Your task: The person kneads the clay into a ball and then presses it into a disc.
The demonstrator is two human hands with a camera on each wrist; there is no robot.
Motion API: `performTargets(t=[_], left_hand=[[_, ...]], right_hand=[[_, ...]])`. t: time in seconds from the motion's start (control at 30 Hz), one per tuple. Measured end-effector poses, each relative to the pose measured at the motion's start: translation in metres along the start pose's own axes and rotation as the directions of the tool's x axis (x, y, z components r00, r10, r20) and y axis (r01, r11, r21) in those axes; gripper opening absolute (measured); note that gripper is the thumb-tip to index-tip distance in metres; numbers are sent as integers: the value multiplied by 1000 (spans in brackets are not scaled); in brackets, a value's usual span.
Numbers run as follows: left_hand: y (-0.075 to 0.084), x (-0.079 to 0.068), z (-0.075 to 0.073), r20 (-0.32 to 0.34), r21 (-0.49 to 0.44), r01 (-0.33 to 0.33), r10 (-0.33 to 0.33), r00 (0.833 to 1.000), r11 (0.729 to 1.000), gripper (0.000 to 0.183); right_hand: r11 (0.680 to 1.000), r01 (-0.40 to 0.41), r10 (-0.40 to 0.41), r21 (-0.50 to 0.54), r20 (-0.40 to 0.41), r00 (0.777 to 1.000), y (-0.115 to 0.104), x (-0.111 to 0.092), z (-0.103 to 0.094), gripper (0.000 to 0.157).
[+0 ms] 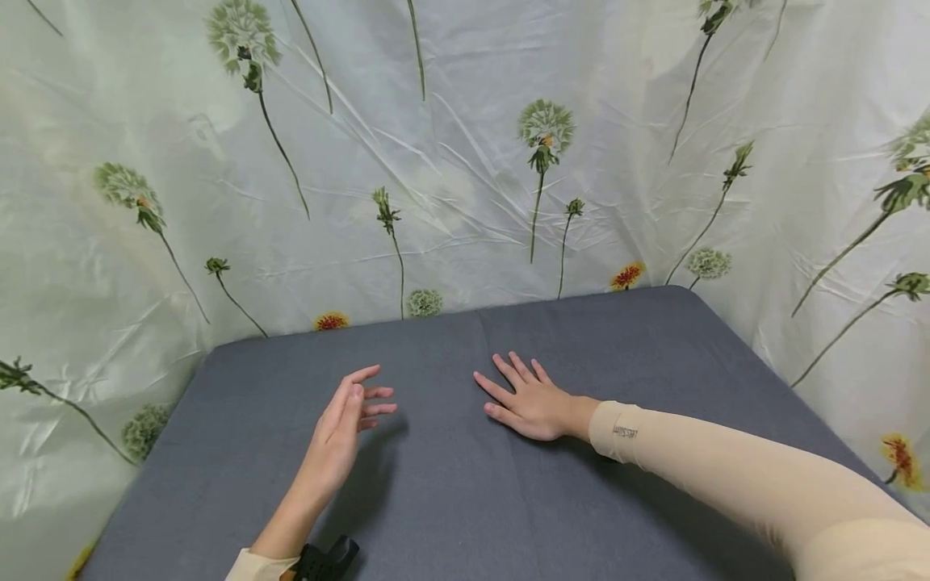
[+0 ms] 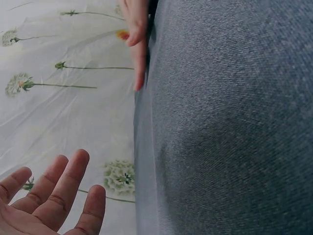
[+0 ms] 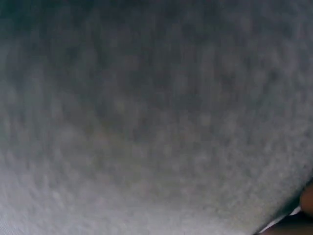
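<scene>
Palm down, my right hand (image 1: 536,406) rests with spread fingers on the grey cloth-covered surface (image 1: 450,500). To its left, my left hand (image 1: 341,432) is held above the cloth and casts a shadow on it. The left fingers are relaxed and apart, with nothing between them. The left wrist view shows the fingers of the left hand (image 2: 54,200) low on the left, and part of the right hand (image 2: 138,39) at the top. Blurred grey cloth (image 3: 146,122) fills most of the right wrist view, with a bit of finger in the lower right corner.
A pale curtain (image 1: 465,161) printed with dandelions and other flowers hangs behind the surface and along its sides. A black wrist strap (image 1: 327,558) is on the left wrist. The surface's far edge runs along the curtain.
</scene>
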State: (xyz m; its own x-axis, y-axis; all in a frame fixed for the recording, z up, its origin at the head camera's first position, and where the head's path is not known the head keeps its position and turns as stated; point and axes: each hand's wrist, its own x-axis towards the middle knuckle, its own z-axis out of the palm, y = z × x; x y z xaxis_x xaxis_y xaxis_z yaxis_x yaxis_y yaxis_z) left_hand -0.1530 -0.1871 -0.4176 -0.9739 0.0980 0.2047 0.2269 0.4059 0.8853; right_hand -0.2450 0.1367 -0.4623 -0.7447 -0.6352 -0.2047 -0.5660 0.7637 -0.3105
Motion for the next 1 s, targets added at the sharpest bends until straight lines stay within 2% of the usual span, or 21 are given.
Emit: performTargets(t=[0.2, 0.43, 0.67, 1.0], left_hand=[[-3, 5, -7, 9, 7, -36, 36, 999, 999, 48], [-9, 7, -21, -1, 27, -41, 41, 999, 999, 50], [-8, 9, -33, 16, 38, -48, 47, 999, 998, 51], [-6, 6, -43, 23, -2, -51, 52, 998, 999, 54]], right_hand=[[998, -3, 0, -62, -38, 999, -1, 4, 9, 69], [997, 11, -18, -82, -87, 996, -1, 13, 13, 72], [996, 4, -12, -93, -85, 996, 0, 14, 14, 73], [993, -5, -7, -116, -110, 994, -5, 16, 12, 76]])
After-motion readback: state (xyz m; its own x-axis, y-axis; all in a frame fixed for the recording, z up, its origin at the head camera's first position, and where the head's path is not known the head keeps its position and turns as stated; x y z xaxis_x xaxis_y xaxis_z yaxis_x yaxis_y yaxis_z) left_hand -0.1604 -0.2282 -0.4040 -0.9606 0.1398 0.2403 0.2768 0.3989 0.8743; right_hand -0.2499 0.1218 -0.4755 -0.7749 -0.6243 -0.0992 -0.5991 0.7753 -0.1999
